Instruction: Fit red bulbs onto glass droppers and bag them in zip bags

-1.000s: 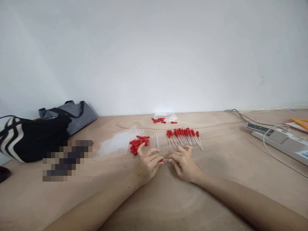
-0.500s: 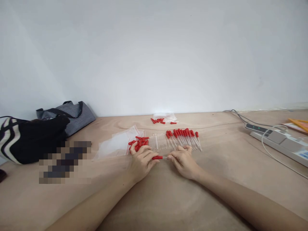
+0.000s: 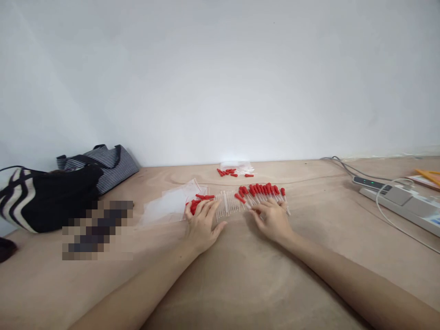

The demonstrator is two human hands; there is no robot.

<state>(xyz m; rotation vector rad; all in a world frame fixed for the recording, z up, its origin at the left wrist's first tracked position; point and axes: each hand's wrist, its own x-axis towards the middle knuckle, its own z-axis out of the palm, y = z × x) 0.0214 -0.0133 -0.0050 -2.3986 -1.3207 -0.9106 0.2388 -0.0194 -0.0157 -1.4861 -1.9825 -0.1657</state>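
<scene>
White wall [image 3: 240, 82] behind wooden tabletop [image 3: 220, 284]; black bag [image 3: 68, 197] with pale stripes at far left, power strip [image 3: 409, 206] at right. Left hand [image 3: 202, 228] spread wide, thumb apart, fingers over loose red bulbs [image 3: 194, 207] (contact hard to tell). Right hand [image 3: 274, 221] narrow, pinching tube of dropper [image 3: 240, 199], bulb to upper left, between bare tubes [image 3: 226, 204] and row of bulb-topped droppers [image 3: 261, 189].

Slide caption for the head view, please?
Right hand holds a red-bulbed dropper beside the row of bulb-topped droppers; left hand open at loose red bulbs.
</scene>
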